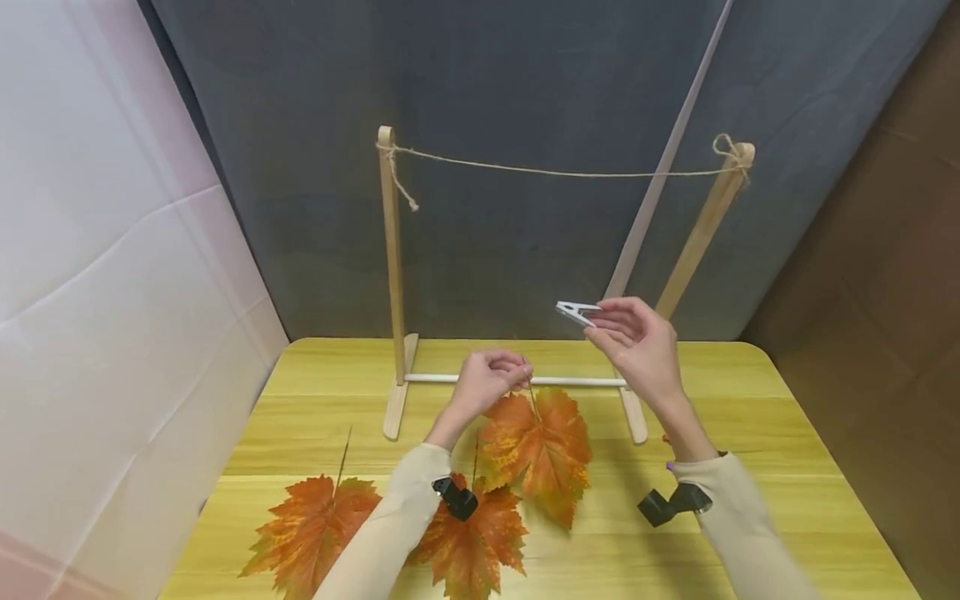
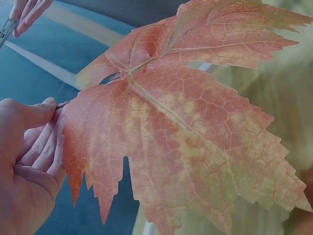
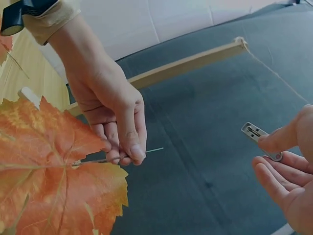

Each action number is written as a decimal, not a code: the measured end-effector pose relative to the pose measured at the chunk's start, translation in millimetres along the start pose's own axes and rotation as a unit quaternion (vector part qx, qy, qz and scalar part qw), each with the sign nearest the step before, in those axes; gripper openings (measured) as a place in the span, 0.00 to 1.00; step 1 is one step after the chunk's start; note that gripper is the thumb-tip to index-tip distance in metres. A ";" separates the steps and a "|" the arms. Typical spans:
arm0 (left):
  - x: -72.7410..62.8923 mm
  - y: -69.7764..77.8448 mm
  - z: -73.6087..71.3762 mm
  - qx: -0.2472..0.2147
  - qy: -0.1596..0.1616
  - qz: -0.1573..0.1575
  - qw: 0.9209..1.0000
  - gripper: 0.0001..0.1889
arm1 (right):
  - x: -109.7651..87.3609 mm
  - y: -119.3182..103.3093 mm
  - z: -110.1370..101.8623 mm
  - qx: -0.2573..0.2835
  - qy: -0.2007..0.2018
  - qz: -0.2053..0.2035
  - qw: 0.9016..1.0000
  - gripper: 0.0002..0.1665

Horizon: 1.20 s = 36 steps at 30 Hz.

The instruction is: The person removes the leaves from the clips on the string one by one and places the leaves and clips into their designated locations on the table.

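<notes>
My left hand (image 1: pixel 491 381) pinches the stem of an orange artificial maple leaf (image 1: pixel 542 446), which hangs below the fingers. In the left wrist view the leaf (image 2: pixel 181 122) spreads wide beside the thumb. My right hand (image 1: pixel 641 342) holds a light grey clothespin (image 1: pixel 576 312) between thumb and fingers, off to the right and a little higher than the left hand. The right wrist view shows the clothespin (image 3: pixel 261 139) with its spring side up. Above both hands a twine line (image 1: pixel 555 173) runs between two wooden posts.
Two more leaves lie on the yellow wood table (image 1: pixel 300 400): one leaf (image 1: pixel 318 529) at the left, another leaf (image 1: pixel 480 537) partly under the left forearm. The stand has a left post (image 1: pixel 392 258), a right post (image 1: pixel 705 229) and a white crossbar (image 1: pixel 577 382). Small coloured bits show near the right wrist.
</notes>
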State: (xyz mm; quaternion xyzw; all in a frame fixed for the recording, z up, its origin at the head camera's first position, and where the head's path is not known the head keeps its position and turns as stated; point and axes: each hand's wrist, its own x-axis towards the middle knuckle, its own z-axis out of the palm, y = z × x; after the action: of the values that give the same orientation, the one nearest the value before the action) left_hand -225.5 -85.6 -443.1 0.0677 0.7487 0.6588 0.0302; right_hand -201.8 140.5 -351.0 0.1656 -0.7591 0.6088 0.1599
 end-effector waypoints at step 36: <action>-11.4 -61.8 95.4 -0.021 -0.048 -0.050 0.997 0.06 | -75.6 66.4 -57.3 0.076 0.062 0.183 0.978 0.24</action>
State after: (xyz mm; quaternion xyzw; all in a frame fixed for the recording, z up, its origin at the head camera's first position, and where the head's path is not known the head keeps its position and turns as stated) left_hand -205.2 -1.1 -517.2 0.0613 0.7349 0.6680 0.1000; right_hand -161.5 214.3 -430.6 -0.0020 -0.7170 0.6926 0.0794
